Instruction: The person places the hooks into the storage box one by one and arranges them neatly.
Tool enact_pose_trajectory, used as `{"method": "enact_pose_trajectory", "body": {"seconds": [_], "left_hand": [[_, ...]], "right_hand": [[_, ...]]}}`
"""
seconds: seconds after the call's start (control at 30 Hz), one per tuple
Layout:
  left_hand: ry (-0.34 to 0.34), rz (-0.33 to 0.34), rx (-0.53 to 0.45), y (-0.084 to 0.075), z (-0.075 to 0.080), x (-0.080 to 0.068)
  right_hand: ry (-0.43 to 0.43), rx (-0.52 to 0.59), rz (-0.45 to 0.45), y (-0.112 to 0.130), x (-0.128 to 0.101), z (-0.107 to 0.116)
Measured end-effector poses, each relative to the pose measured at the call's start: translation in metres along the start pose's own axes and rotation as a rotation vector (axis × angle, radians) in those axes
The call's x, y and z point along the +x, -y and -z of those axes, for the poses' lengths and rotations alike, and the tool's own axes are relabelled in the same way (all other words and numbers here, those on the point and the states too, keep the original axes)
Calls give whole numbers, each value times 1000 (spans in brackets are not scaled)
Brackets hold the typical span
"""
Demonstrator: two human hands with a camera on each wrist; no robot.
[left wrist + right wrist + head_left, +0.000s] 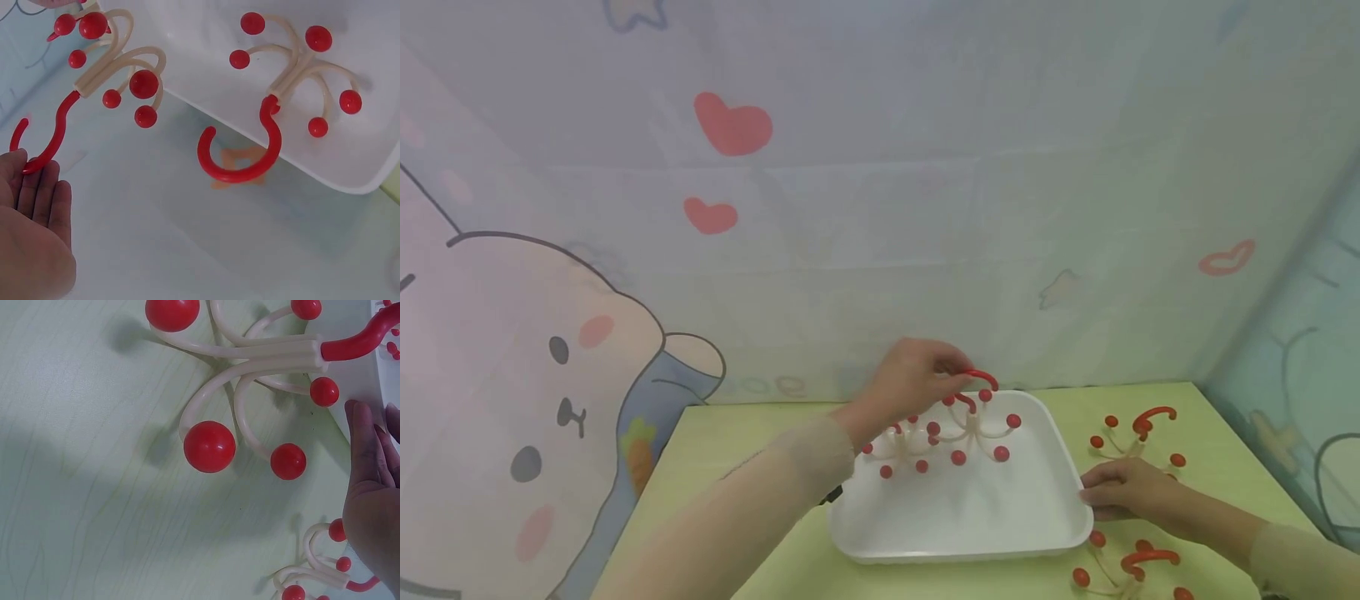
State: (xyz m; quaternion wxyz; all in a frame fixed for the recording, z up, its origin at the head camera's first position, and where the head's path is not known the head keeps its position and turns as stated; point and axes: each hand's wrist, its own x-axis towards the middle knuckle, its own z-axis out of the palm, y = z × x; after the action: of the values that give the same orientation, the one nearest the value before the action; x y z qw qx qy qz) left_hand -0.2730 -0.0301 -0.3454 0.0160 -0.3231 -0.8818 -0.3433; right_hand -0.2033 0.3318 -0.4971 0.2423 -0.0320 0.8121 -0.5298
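Observation:
My left hand (917,375) pinches the red hooked handle (49,153) of a claw massager (103,69), which has cream arms tipped with red balls. That massager is upright over the back of the white tray (977,517). Beside it in the tray stands a similar claw massager (901,450), partly behind my left wrist in the head view; its red hook shows in the left wrist view. At the tray's right side, my right hand (1131,492) touches the rim with nearly straight fingers (362,444).
Two more claw massagers stand right of the tray on the pale green table (782,533): one farther back (1137,448), one near the front (1127,587). A printed cloth (880,208) hangs behind the table, with another cloth (1307,375) along the right side.

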Motion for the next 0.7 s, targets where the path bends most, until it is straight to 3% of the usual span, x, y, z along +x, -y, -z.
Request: {"method": "enact_pose_trajectory", "body": {"seconds": [0.13,0.53,0.7], "left_hand": [[-5,15,20,3,-12,8],[-34,162,79,13,-48,19],[-41,167,164,19,-60,22]], "right_hand": [[-10,-15,-17,1,2,0],[-16,-28,-20,1,4,0],[2,-26,-12,0,2,0]]}}
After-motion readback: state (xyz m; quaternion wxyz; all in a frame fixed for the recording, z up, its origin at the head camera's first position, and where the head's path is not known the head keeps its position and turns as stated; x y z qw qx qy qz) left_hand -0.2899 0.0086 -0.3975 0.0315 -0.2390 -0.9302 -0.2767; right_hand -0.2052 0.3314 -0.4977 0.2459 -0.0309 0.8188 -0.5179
